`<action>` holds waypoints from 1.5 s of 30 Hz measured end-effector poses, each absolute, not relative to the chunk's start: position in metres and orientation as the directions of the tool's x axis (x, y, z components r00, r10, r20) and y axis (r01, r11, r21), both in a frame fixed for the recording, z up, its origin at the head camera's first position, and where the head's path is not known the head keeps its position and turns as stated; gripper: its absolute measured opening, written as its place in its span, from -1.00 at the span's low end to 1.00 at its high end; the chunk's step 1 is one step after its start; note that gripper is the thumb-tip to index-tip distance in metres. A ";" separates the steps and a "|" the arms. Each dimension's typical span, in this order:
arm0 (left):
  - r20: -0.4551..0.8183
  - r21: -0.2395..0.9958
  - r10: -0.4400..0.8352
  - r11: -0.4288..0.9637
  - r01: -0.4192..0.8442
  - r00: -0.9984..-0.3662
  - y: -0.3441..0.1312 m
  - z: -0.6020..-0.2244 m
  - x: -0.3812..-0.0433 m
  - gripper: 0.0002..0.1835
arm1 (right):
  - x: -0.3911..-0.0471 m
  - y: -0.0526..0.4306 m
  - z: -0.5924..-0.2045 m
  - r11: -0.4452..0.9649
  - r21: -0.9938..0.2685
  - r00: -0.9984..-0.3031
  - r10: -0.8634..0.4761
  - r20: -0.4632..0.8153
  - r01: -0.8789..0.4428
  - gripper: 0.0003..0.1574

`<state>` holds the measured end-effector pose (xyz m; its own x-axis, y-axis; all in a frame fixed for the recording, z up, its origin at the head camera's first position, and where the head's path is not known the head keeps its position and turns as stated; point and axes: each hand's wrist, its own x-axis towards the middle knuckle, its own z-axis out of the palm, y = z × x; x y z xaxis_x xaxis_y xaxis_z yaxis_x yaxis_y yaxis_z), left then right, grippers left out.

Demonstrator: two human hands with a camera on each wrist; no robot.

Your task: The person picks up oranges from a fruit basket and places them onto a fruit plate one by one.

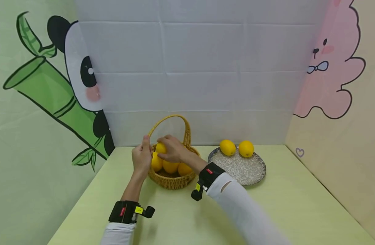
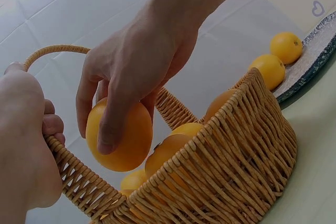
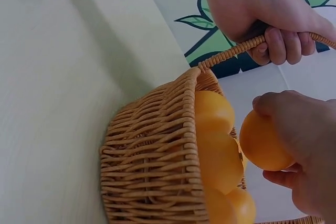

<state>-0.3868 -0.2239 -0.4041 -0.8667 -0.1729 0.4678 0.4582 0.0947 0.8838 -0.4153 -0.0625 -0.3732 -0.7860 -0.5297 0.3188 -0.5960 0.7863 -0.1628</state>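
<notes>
A wicker basket [image 1: 172, 183] with a tall arched handle stands on the table and holds several oranges [image 1: 170, 167]. My left hand [image 1: 142, 157] grips the left side of the handle [image 3: 231, 53], its fingers curled round the wicker. Over the basket's opening, my right hand [image 1: 173, 150] holds one orange [image 2: 119, 136] between thumb and fingers. In the left wrist view this orange hangs just above the others, near the handle's base. Fruit at the bottom of the basket is partly hidden by the woven wall.
Right of the basket lies a speckled plate [image 1: 239, 170] with a dark rim. Two more oranges [image 1: 228, 147] sit at its back edge. A pale wall sheet [image 1: 202, 92] rises behind the light green table [image 1: 175, 217].
</notes>
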 end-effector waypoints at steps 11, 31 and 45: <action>0.461 0.887 -0.182 0.095 0.451 -0.869 -0.223 -0.408 -0.391 -0.24 | -0.398 -0.033 -0.373 0.709 -0.180 -0.703 -0.567 0.429 -0.682 -0.26; 0.482 0.876 -0.185 0.086 0.474 -0.857 -0.209 -0.406 -0.390 -0.23 | -0.366 0.050 -0.370 0.664 -0.243 -0.681 -0.549 0.485 -0.708 -0.24; 0.483 0.875 -0.199 0.091 0.475 -0.853 -0.209 -0.405 -0.390 -0.23 | -0.360 0.107 -0.385 0.675 -0.309 -0.721 -0.492 0.488 -0.669 -0.28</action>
